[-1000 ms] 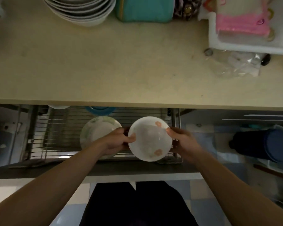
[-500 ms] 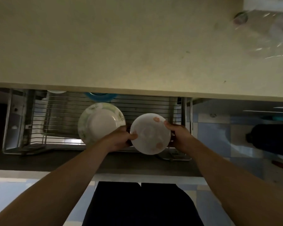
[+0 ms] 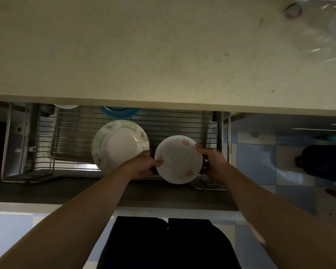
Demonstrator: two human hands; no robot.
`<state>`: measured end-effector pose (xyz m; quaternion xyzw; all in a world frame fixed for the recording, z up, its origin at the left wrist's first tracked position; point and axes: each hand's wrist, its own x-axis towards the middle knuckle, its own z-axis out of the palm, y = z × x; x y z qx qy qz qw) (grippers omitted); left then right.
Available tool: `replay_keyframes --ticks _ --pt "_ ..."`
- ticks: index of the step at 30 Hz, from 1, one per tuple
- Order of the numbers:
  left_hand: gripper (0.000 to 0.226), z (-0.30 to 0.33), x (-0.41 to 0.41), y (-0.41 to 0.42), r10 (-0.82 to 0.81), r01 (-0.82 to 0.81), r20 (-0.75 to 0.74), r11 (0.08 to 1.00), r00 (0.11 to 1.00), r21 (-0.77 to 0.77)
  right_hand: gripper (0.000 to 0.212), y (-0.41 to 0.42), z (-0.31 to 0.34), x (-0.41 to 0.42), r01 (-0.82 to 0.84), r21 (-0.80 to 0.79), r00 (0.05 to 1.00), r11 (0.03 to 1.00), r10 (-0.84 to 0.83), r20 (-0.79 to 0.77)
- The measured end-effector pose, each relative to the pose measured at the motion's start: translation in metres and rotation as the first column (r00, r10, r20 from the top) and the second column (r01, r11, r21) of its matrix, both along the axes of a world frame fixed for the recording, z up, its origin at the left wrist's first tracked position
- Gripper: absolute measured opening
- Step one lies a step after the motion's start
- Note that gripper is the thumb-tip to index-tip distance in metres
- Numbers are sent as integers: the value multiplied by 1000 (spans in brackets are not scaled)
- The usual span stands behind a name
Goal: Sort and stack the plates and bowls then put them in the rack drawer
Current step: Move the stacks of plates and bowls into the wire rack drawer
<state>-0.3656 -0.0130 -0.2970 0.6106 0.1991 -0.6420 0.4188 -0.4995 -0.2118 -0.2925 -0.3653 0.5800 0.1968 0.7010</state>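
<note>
- Down in the open rack drawer (image 3: 182,121), two hands hold one white bowl (image 3: 179,159) between them, over the drawer's front right part.
- That bowl is the only one in view; it faces up and carries three faint orange flower marks, one at the far rim, one at the left rim, one at the near rim.
- On the bowl's left rim sits the left hand (image 3: 142,166), thumb laid over the edge and fingers curled underneath, so it grips the bowl.
- Opposite it, the right hand (image 3: 211,162) grips the right rim the same way, thumb on top near the far flower mark and fingers wrapped below.
- One plate stack (image 3: 120,145) lies flat in the drawer just left of the bowl: a wide plate with a green floral border and one smaller plain white dish on top of it. Whether more lie beneath cannot be told.
- Partly hidden by the left hand is the near right edge of that stack.
- Two more rims peek out from under the countertop (image 3: 143,51) at the drawer's far side: one blue rim (image 3: 117,111) and one white rim (image 3: 66,106).
- On the countertop's far right corner lies one crumpled clear plastic wrapper (image 3: 324,30), blurred.
- Right of the drawer, on the blue-and-white tiled floor (image 3: 256,156), stands one dark rounded container (image 3: 326,164).
</note>
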Motion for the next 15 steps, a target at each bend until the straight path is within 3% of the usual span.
replay_keyframes --ticks 15 --pt "50 -5 -24 23 -69 68 -10 997 998 -24 25 20 -7 -31 20 4 1000 1000 -20 -11"
